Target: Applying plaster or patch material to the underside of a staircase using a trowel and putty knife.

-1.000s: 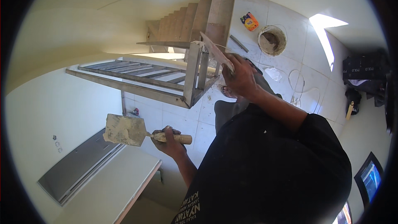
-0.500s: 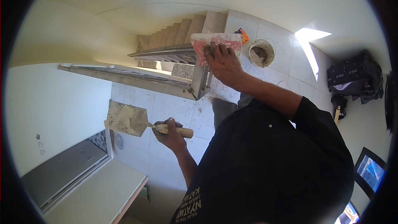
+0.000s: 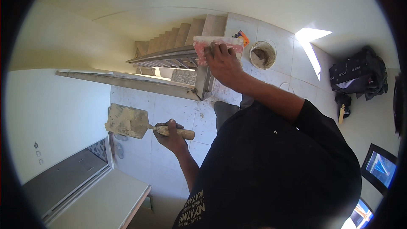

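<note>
The float (image 3: 202, 49) is red, smeared white. The trowel (image 3: 129, 121) has a grey blade (image 3: 139, 124) streaked beige, and a tan handle (image 3: 185, 134). The T-shirt (image 3: 275, 165) is black with pale lettering (image 3: 193, 210).

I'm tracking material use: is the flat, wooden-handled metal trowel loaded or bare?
Loaded: beige paste lies on the flat, wooden-handled metal trowel in the left hand; how thickly, I cannot tell.

"Where's the light harshest?"
"Upper right: a sunlit patch (image 3: 313, 34) burns white. Elsewhere it's soft, fairly bright daylight."
"And the picture?"
"Fairly sharp mid-frame, bent toward black corners; the dark shirt (image 3: 275, 174) swallows detail."
</note>
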A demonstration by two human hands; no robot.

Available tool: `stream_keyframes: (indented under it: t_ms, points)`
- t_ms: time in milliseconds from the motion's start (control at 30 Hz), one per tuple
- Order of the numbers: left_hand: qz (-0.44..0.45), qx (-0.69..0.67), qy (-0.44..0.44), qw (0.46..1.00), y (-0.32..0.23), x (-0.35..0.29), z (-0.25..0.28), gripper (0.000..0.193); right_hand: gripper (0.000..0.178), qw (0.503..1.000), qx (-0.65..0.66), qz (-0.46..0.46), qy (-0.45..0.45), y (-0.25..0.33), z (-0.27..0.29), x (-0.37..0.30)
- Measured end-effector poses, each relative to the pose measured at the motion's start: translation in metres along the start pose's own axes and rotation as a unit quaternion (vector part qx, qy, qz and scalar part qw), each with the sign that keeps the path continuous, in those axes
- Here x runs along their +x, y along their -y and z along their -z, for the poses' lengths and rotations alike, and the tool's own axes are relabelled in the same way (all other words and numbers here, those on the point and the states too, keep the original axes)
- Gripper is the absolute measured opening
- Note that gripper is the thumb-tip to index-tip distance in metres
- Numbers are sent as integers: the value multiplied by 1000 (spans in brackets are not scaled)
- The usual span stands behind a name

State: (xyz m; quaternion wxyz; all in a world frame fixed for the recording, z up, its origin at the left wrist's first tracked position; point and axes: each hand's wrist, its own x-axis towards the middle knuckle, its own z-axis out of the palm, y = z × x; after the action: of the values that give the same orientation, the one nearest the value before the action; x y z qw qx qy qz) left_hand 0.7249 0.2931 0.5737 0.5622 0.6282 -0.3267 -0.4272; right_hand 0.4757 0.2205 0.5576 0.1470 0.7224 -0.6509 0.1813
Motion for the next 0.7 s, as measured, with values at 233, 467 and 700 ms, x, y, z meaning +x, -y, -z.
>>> stream_keyframes:
  t_ms: [233, 467, 700]
  points:
    - [-7, -19, 16, 1000, 2, -2, -1, 31, 41, 999, 0, 36, 18, 10, -7, -8]
    - [-5, -14, 11, 1000, 0, -5, -8, 30, 34, 998, -35, 61, 4, 1, -11, -1]
    - [-16, -11, -8, 1000, 2, -6, -6, 31, 31, 960, 259, -82, -63, -26, 8, -17]
